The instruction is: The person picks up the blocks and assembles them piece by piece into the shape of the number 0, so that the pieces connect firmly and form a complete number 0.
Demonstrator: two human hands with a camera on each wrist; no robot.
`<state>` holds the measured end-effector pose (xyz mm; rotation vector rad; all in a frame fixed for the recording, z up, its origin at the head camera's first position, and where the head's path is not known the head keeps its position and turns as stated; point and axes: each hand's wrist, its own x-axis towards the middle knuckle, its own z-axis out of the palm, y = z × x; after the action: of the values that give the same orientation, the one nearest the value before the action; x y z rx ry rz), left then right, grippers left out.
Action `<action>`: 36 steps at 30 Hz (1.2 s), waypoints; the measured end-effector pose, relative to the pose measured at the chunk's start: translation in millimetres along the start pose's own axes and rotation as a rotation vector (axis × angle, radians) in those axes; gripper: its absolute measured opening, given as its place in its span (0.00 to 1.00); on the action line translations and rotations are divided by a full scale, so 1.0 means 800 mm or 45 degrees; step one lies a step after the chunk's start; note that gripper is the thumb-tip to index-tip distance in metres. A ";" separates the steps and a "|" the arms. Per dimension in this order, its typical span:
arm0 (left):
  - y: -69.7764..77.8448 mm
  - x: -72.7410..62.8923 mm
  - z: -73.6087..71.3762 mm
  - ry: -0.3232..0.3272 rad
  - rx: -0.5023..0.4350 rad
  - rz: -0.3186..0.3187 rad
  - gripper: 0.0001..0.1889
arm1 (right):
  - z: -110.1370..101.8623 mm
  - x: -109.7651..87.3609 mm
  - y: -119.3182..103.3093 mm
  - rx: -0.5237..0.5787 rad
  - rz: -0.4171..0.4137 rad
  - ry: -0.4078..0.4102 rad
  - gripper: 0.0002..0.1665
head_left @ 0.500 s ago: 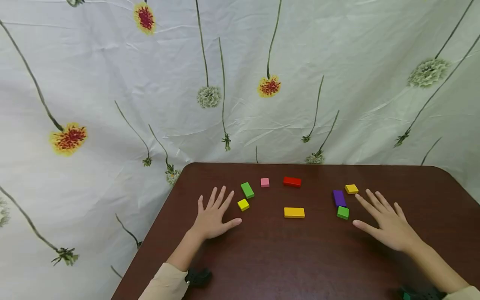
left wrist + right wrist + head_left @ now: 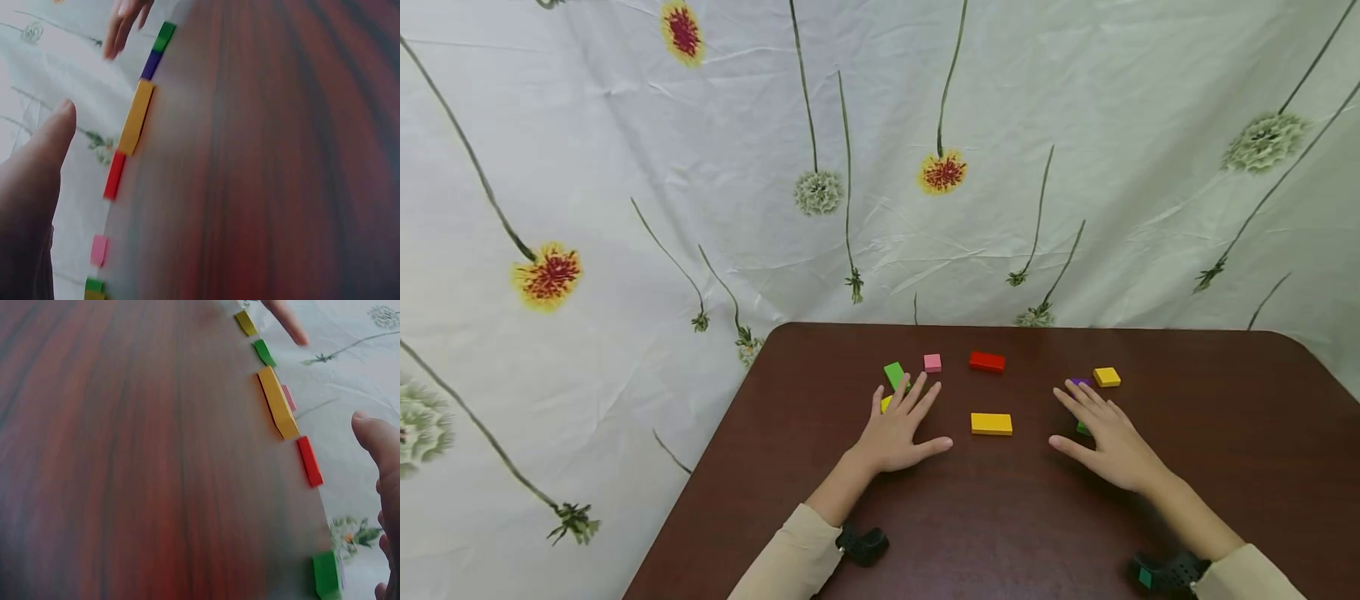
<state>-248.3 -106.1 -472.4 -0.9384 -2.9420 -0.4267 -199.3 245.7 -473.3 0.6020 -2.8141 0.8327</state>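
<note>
My left hand [image 2: 891,437], fingers spread and holding nothing, hovers over the left part of the table. It partly covers a yellow cube [image 2: 886,403] and a green block [image 2: 895,376]. My right hand [image 2: 1108,442] is spread out too, above a purple block [image 2: 1080,382] and a green cube [image 2: 1082,428], both mostly hidden in the head view. Between the hands lies a long orange-yellow block [image 2: 991,424]. Behind it are a red block [image 2: 987,362] and a small pink cube [image 2: 932,363]. A yellow block [image 2: 1107,377] sits just beyond the right fingertips.
The dark brown table [image 2: 985,525] has rounded far corners. A white cloth [image 2: 737,150] printed with flowers hangs behind it and along its left side. Black bands with small devices [image 2: 862,546] are on both wrists.
Both hands have moved inward toward each other. The left now overlaps the green block and yellow cube; the right now covers most of the purple block and green cube. The blocks keep their layout.
</note>
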 end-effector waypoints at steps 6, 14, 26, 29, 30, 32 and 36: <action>0.022 0.028 0.015 -0.037 0.004 0.040 0.45 | 0.023 0.022 -0.011 0.017 -0.039 -0.001 0.42; 0.040 0.055 0.026 -0.017 -0.018 0.117 0.39 | 0.049 0.047 -0.027 0.014 -0.139 0.054 0.35; 0.044 0.063 0.032 0.057 -0.016 0.126 0.23 | 0.068 0.055 -0.031 0.042 -0.151 0.104 0.22; 0.044 0.063 0.031 0.069 -0.043 0.128 0.21 | 0.070 0.056 -0.030 0.056 -0.158 0.112 0.21; 0.044 0.063 0.031 0.076 -0.054 0.130 0.20 | 0.070 0.056 -0.029 0.065 -0.161 0.114 0.20; 0.043 0.063 0.031 0.086 -0.067 0.136 0.19 | 0.071 0.057 -0.029 0.083 -0.166 0.115 0.19; 0.042 0.063 0.031 0.102 -0.087 0.154 0.18 | 0.069 0.057 -0.029 0.112 -0.173 0.114 0.19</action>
<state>-268.9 -44.9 -483.0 -1.0735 -2.7974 -0.5481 -232.8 182.2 -496.8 0.7401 -2.6347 0.9366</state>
